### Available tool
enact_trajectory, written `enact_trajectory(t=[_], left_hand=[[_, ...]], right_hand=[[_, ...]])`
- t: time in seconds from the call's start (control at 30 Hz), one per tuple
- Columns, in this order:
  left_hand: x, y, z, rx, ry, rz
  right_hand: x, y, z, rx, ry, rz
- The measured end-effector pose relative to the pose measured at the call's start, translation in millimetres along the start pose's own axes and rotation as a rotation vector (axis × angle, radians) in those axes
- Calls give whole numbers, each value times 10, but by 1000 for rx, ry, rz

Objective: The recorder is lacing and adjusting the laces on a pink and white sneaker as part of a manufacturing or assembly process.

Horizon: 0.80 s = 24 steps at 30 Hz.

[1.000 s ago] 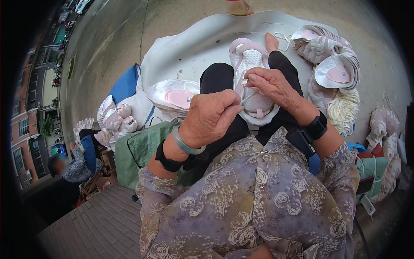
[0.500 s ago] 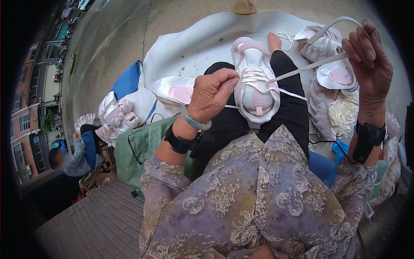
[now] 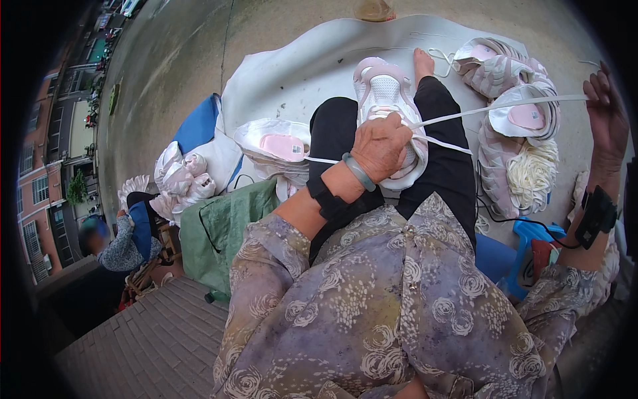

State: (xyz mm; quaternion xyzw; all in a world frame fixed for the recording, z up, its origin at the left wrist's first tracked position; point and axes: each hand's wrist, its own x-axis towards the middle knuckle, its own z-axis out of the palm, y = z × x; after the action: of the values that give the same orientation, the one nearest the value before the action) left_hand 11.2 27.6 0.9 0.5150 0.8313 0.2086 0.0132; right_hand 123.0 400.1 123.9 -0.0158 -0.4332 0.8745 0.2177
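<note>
We clamp the left hand (image 3: 382, 143) on the sneaker (image 3: 389, 106); the right hand (image 3: 606, 116), pinching the lace (image 3: 505, 106), should pull taut and level.

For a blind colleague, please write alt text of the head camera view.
A seated person's left hand presses a pink and white sneaker on the lap, while the right hand pulls its flat white lace taut to the right. More pink and white sneakers and a bundle of cream laces lie on a white sheet.
</note>
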Motion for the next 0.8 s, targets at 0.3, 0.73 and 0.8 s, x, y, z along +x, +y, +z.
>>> enact_trajectory(t=[0.3, 0.73, 0.8], left_hand=[[-5, -81, -17, -1, 256, 201], [78, 11, -123, -323, 277, -128], [162, -10, -125, -386, 142, -100]], right_hand=[[-449, 1599, 631, -570, -177, 444], [-677, 1855, 904, -456, -343, 596], [-689, 1734, 956, -619, -291, 477]])
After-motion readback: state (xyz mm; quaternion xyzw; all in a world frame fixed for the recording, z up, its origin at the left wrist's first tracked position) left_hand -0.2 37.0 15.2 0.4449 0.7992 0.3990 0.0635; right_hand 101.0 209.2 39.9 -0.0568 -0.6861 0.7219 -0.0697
